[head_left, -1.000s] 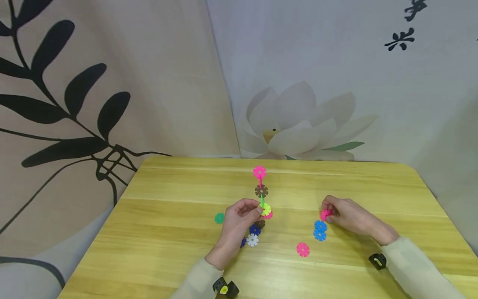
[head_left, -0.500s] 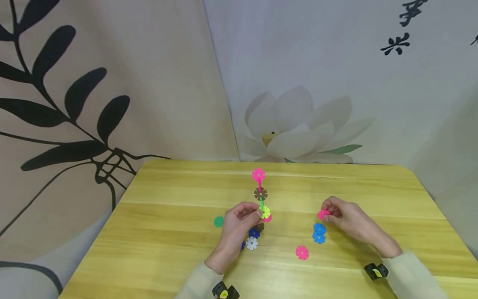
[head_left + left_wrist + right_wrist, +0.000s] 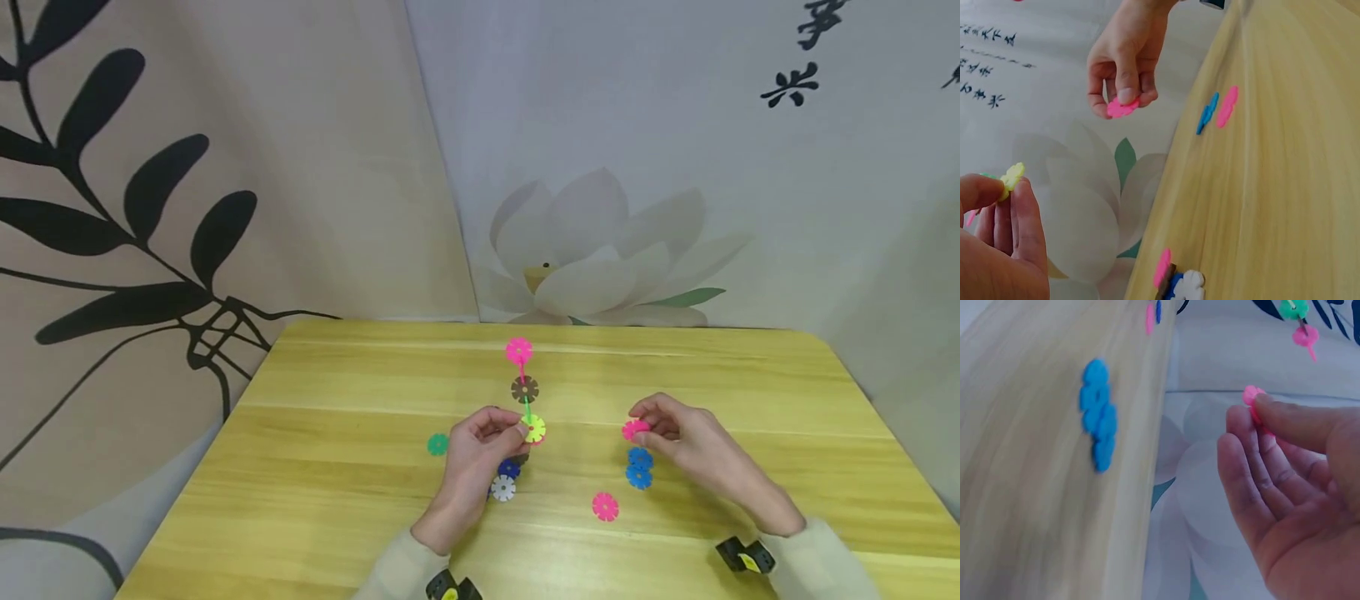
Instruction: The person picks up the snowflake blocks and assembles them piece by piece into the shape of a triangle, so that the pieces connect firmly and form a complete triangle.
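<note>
Between left thumb and fingers, my left hand [image 3: 476, 454] pinches a yellow notched snowflake disc [image 3: 536, 428]. From this disc a joined chain runs away from me: a green disc seen edge-on [image 3: 527, 408], a brown disc [image 3: 525, 389], then pink discs [image 3: 519, 351] at the far end. My right hand [image 3: 693, 442] pinches a single pink snowflake disc [image 3: 634, 430] by its edge. Both wrist views show the held pieces raised off the table: the yellow disc [image 3: 1015, 175] on the left, the pink disc [image 3: 1251, 395] on the right. Left fingers hide part of the chain's near end.
Blue discs [image 3: 640, 468] lie near the right hand, with a loose pink disc [image 3: 605, 507] closer to me. A white disc [image 3: 503, 488] and dark blue disc [image 3: 509, 469] lie by the left wrist. Left of that hand is a green disc [image 3: 438, 444] on the wooden table [image 3: 337, 467].
My right hand has shifted a little left with the pink disc, which now sticks out further from the fingertips. The left hand keeps its pinch on the yellow disc almost in place.
</note>
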A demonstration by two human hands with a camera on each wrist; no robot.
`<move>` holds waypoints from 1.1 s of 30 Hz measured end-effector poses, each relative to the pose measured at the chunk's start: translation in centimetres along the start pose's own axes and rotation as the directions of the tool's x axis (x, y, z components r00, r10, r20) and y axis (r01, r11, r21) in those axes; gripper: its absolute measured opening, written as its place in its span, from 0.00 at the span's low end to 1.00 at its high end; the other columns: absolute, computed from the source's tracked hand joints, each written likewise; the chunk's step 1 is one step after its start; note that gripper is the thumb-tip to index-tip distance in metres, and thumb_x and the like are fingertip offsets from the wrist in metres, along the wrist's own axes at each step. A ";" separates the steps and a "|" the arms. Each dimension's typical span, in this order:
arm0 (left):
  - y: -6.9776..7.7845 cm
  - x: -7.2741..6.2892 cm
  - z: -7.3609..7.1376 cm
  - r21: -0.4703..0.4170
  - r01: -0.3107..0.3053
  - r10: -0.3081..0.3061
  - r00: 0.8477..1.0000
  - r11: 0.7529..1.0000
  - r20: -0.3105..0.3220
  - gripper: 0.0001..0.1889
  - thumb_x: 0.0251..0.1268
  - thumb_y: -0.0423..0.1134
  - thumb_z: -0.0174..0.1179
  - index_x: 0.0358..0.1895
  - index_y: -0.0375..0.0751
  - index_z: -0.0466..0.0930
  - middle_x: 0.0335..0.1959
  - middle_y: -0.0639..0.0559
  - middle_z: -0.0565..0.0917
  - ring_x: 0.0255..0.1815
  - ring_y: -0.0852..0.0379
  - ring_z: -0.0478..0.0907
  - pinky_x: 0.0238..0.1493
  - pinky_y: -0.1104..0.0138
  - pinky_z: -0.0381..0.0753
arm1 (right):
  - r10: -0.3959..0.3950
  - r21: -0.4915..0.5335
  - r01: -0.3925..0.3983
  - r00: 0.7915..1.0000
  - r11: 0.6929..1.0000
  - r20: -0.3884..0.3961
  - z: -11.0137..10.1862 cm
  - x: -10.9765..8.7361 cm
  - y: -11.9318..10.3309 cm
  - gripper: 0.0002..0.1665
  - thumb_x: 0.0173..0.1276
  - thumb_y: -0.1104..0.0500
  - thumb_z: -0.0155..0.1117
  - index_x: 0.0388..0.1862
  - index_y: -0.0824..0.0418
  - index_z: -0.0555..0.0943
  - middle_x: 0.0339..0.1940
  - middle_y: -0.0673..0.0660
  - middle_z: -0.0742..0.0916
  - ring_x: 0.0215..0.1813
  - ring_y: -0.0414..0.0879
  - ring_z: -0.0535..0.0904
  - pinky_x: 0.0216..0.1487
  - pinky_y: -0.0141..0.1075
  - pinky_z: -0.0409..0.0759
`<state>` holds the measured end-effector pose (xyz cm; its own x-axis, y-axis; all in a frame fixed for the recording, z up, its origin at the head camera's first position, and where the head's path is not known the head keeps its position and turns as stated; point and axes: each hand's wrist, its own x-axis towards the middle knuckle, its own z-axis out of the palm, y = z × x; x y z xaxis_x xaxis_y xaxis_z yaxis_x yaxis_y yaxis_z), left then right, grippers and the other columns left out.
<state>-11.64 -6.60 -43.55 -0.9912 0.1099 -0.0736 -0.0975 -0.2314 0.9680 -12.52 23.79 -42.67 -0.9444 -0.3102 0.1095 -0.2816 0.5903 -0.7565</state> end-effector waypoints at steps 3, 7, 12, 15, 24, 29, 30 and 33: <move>0.2 -0.2 0.1 0.000 -0.012 0.012 1.000 1.000 0.005 0.11 0.63 0.27 0.67 0.46 0.26 0.81 0.38 0.46 0.86 0.37 0.54 0.86 0.46 0.63 0.88 | -0.021 -0.003 0.021 1.000 1.000 -0.016 0.3 0.0 -0.7 0.11 0.69 0.65 0.72 0.48 0.60 0.82 0.35 0.45 0.87 0.37 0.41 0.85 0.41 0.32 0.86; 0.5 -0.4 0.2 -0.004 -0.009 0.009 1.000 1.000 0.007 0.10 0.63 0.27 0.67 0.45 0.27 0.81 0.37 0.46 0.86 0.37 0.53 0.86 0.45 0.63 0.88 | -0.051 -0.006 0.051 0.998 0.999 -0.033 0.5 -0.1 -1.7 0.09 0.69 0.65 0.72 0.45 0.57 0.83 0.34 0.44 0.87 0.36 0.46 0.86 0.39 0.32 0.85; 0.9 -0.6 0.4 -0.015 0.000 0.001 1.000 1.000 0.005 0.10 0.62 0.27 0.67 0.44 0.27 0.81 0.38 0.44 0.86 0.36 0.53 0.85 0.44 0.63 0.88 | -0.100 -0.026 0.098 0.993 0.995 -0.070 0.8 0.1 -2.8 0.08 0.68 0.64 0.73 0.43 0.55 0.84 0.34 0.42 0.88 0.36 0.40 0.85 0.40 0.31 0.85; 1.2 -0.7 0.5 -0.022 0.009 -0.009 1.000 1.000 0.014 0.10 0.62 0.26 0.67 0.44 0.26 0.81 0.38 0.44 0.85 0.37 0.54 0.84 0.44 0.63 0.88 | -0.104 -0.031 0.101 0.991 0.994 -0.089 0.8 0.1 -3.5 0.08 0.68 0.63 0.74 0.42 0.53 0.85 0.35 0.41 0.89 0.36 0.37 0.85 0.40 0.32 0.86; 1.8 -0.9 0.9 -0.020 0.011 -0.010 1.000 1.000 0.027 0.10 0.61 0.27 0.68 0.44 0.26 0.81 0.37 0.44 0.85 0.36 0.54 0.84 0.43 0.64 0.88 | -0.062 0.081 0.068 0.995 0.994 -0.073 1.4 0.5 -5.6 0.04 0.72 0.58 0.71 0.42 0.51 0.85 0.38 0.41 0.90 0.40 0.39 0.87 0.41 0.35 0.86; 2.0 -0.9 1.3 -0.024 0.024 -0.023 0.999 0.999 0.044 0.11 0.62 0.27 0.68 0.45 0.25 0.81 0.38 0.43 0.85 0.36 0.54 0.85 0.43 0.65 0.88 | -0.094 0.099 0.101 0.993 0.990 -0.075 2.0 0.7 -6.2 0.03 0.72 0.58 0.71 0.42 0.50 0.85 0.39 0.41 0.91 0.41 0.42 0.88 0.41 0.35 0.86; 2.0 -0.9 1.4 -0.027 0.027 -0.026 0.999 0.999 0.046 0.11 0.61 0.27 0.68 0.45 0.24 0.81 0.38 0.43 0.85 0.36 0.54 0.85 0.43 0.65 0.88 | -0.104 0.093 0.111 0.991 0.989 -0.079 2.1 0.7 -6.3 0.03 0.72 0.58 0.71 0.42 0.50 0.85 0.39 0.41 0.90 0.41 0.42 0.88 0.42 0.35 0.86; 1.9 -0.9 1.6 -0.039 0.033 -0.031 0.998 0.999 0.049 0.11 0.61 0.26 0.68 0.45 0.25 0.81 0.37 0.43 0.85 0.35 0.54 0.85 0.43 0.65 0.88 | -0.125 0.087 0.133 0.988 0.987 -0.092 2.3 0.8 -6.6 0.04 0.72 0.58 0.70 0.42 0.49 0.85 0.39 0.42 0.90 0.42 0.39 0.88 0.43 0.35 0.86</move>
<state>-10.78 -5.64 -41.26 -0.9821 0.1646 -0.0920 -0.1339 -0.2653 0.9548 -11.00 17.92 -39.10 -0.9133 -0.3115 0.2622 -0.3890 0.4769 -0.7882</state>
